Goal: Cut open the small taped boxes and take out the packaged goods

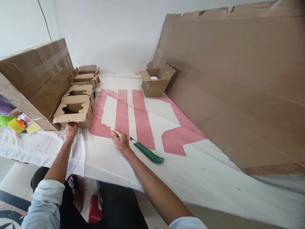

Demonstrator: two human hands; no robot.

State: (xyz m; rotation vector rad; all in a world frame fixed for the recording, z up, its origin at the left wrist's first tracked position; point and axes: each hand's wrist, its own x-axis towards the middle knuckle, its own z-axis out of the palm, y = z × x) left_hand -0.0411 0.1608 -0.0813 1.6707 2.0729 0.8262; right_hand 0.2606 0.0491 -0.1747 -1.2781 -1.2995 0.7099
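Note:
My left hand (71,129) is at the front of the nearest cardboard box (82,118), its fingers closed on the edge below the front flap and partly hidden by it. That box has a ragged hole in its top. Over the cloth, my right hand (121,140) has its fingers curled together, thumb against forefinger; whether anything small is between them I cannot make out. Just right of that hand, apart from it, lies a utility knife (149,152) with a green handle and its blade out.
More small boxes (84,77) stand in a row behind, beside a large taped carton (35,70). An open box (154,84) sits by a big leaning cardboard sheet (233,79). Tape rolls (17,125) lie at left. White cloth with red print (121,111) covers the table.

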